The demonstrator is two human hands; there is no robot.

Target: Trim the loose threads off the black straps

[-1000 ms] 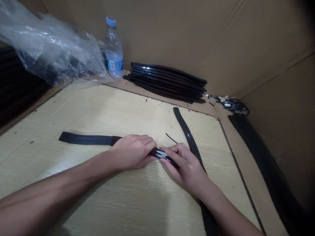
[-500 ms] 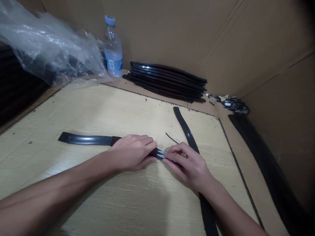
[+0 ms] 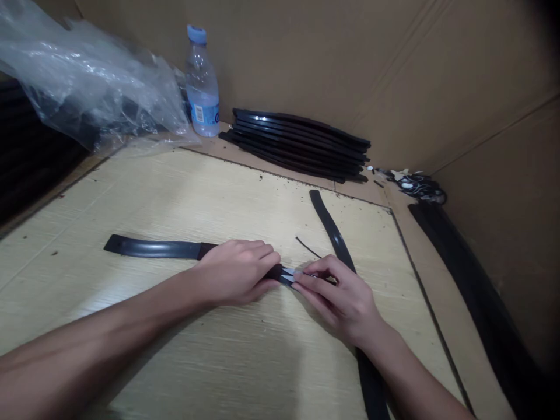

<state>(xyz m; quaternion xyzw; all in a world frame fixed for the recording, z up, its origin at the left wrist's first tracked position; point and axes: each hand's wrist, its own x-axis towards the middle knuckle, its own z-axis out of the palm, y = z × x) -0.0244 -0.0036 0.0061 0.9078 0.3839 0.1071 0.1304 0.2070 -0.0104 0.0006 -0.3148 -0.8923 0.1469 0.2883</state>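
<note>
A long black strip (image 3: 153,247) lies across the board, its shiny left part bare and a duller sleeve-like section beginning near my left hand (image 3: 240,271). That hand is closed over the dull section and presses it to the board. At the strip's right end my right hand (image 3: 343,294) is closed in a pinch on a pale pointed piece (image 3: 289,273), with dark wedges between its light points. Whether this is a blade or a film, I cannot tell. A thin black sliver (image 3: 307,246) lies just beyond the right fingers. Under the right wrist passes a second black strip (image 3: 331,230).
A water bottle (image 3: 203,87) stands at the back beside a clear plastic bag (image 3: 100,81). Stacked black strips (image 3: 301,146) lie along the cardboard wall (image 3: 350,52). More long black strips (image 3: 464,291) lie at the right, below a small tangled heap (image 3: 420,185).
My right hand has shifted slightly to the right, its fingertips still at the pale pointed piece. My left hand and the strip under it look unmoved.
</note>
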